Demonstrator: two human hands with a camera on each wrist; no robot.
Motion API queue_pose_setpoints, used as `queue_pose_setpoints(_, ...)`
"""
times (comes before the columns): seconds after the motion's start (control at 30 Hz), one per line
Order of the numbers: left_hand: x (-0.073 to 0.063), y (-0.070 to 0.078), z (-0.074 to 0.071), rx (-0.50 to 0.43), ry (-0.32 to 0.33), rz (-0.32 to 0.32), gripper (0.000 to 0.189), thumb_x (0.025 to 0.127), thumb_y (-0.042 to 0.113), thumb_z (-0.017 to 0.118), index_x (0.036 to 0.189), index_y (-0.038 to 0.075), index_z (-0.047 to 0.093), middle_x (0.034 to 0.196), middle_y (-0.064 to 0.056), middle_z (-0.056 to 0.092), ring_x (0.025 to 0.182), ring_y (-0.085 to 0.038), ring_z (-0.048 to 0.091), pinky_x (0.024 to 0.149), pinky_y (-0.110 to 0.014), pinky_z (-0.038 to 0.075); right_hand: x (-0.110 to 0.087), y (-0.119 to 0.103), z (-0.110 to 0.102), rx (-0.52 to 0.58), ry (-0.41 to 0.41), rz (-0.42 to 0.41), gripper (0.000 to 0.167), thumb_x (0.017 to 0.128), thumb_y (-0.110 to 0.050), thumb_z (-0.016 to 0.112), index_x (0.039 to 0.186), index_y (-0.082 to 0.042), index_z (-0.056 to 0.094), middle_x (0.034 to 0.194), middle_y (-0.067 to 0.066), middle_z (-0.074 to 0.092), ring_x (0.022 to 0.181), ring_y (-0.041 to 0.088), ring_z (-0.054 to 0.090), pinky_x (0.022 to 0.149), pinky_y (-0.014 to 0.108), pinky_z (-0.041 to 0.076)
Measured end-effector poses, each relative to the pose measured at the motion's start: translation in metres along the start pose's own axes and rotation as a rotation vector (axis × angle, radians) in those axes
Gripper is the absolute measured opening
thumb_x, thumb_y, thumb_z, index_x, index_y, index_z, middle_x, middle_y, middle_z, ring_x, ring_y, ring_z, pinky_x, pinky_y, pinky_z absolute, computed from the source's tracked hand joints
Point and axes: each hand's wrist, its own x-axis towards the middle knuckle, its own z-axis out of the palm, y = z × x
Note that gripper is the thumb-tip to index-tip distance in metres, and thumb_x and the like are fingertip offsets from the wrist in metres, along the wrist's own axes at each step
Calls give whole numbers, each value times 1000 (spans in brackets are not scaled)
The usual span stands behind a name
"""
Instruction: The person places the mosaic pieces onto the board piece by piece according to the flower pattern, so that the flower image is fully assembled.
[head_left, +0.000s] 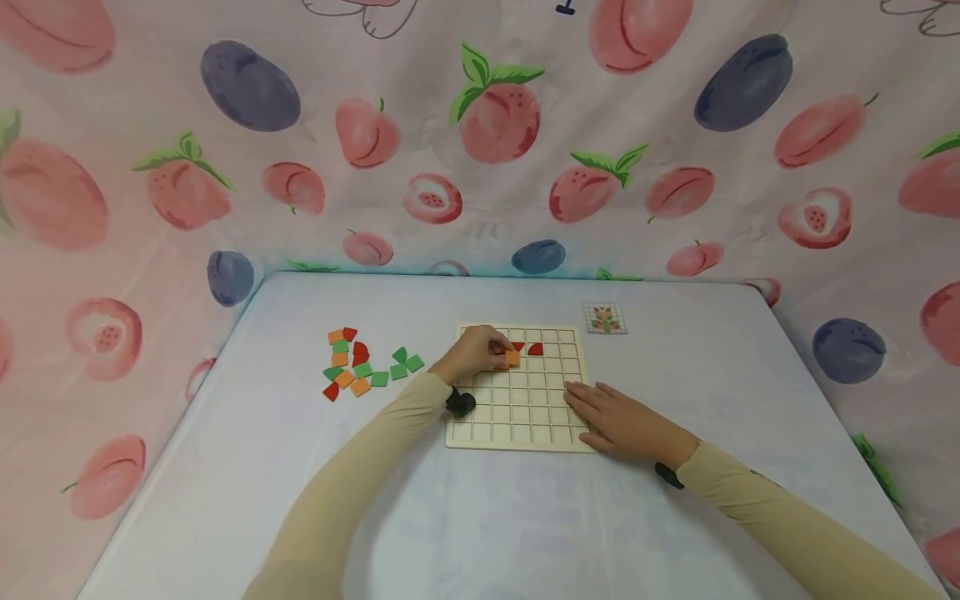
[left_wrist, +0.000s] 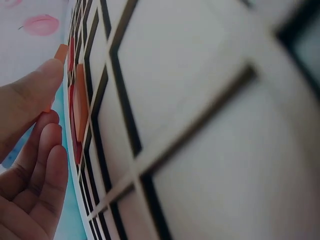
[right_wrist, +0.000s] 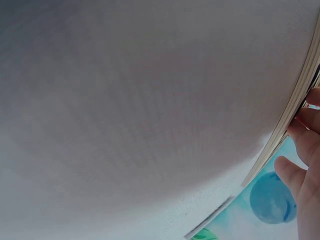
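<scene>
A cream grid board lies on the table. My left hand is over its upper left part and pinches an orange tile between thumb and fingers. Another orange tile sits on the grid just beyond the fingertips; from the head, an orange square shows beside them. Two red pieces are in the row above: one partly hidden by the hand, the other a red curved piece to its right. My right hand rests with fairly straight fingers on the board's right edge.
Loose green, orange and red tiles lie scattered left of the board. A small pattern card with a coloured figure on a grid lies beyond the board's upper right corner. A fruit-print curtain hangs behind the white table.
</scene>
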Motion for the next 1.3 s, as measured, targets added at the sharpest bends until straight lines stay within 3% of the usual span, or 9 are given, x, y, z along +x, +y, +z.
queue_pose_setpoints(0.13, 1, 1, 2, 8, -12, 14, 27, 78, 14, 76, 104, 5, 71, 97, -6, 67, 84, -14, 56, 75, -23, 48, 0, -1, -1, -3, -1, 0, 65, 96, -42, 47, 147, -4, 30, 154, 11, 29, 141, 25, 29, 112, 47, 30)
queue_pose_setpoints(0.47, 3, 11, 2, 20, -57, -31, 26, 80, 11, 74, 105, 5, 71, 100, -8, 66, 83, -15, 55, 76, -24, 47, 1, -1, -4, -1, -16, 5, 65, 97, -42, 47, 146, -4, 30, 154, 12, 29, 141, 26, 29, 112, 47, 29)
queue_pose_setpoints(1.0, 11, 7, 5, 60, -98, -3, 28, 79, 11, 75, 105, 5, 71, 102, -8, 69, 86, -15, 59, 77, -25, 50, -1, -3, -4, -2, 94, -46, 63, 94, -36, 54, 142, 0, 37, 149, 16, 36, 136, 29, 37, 109, 47, 33)
queue_pose_setpoints(1.3, 11, 8, 5, 67, -105, -10, 30, 77, 12, 76, 106, 5, 71, 105, -8, 69, 89, -16, 60, 79, -25, 50, 0, -2, -4, -15, 69, -37, 63, 95, -38, 52, 142, 0, 37, 149, 15, 36, 137, 28, 37, 109, 47, 33)
